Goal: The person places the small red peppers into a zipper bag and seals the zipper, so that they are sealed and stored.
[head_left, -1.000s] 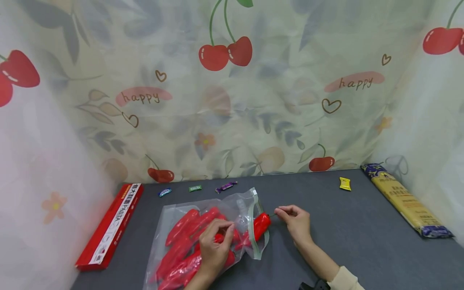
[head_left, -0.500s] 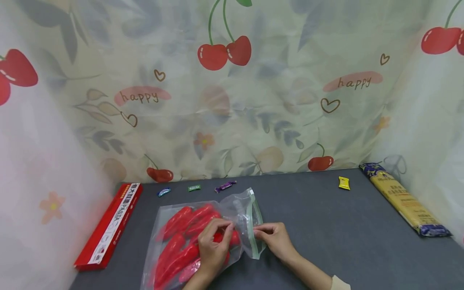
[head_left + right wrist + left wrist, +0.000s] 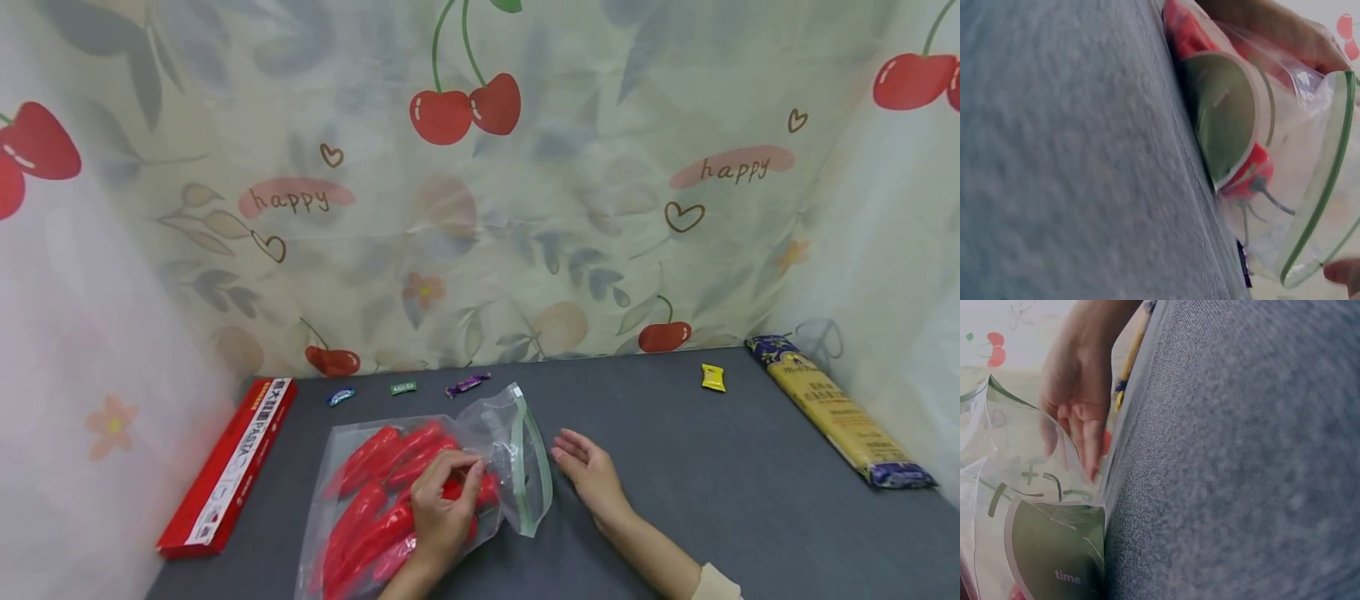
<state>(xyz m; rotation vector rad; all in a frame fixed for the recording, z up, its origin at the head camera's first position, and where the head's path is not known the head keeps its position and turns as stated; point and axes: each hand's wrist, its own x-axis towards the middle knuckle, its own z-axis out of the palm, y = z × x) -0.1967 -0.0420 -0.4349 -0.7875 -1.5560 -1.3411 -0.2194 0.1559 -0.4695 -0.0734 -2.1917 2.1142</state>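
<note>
A clear zip bag (image 3: 498, 425) lies on the dark table, with several red chili peppers (image 3: 367, 467) inside. Its green-edged mouth stands open toward the right. My left hand (image 3: 444, 504) lies over the bag and pinches its upper film between thumb and fingers. Just right of the mouth, my right hand (image 3: 592, 477) is held apart with loosely straight fingers and holds nothing. One pepper (image 3: 1254, 175) with its stem toward the mouth shows inside the bag in the right wrist view. From the left wrist, the right hand (image 3: 1079, 381) appears behind the bag's mouth.
A red pasta box (image 3: 228, 467) lies at the left and a yellow pasta packet (image 3: 840, 412) at the right. Along the back are wrapped candies: blue (image 3: 341, 397), green (image 3: 403, 388), purple (image 3: 468, 384) and yellow (image 3: 713, 377). A printed curtain (image 3: 570, 250) surrounds the table.
My right hand pushed a pepper, pinched by its stem, leftward into the bag, let go and drew back right with its fingers opened. My left hand has kept its place on the bag.
</note>
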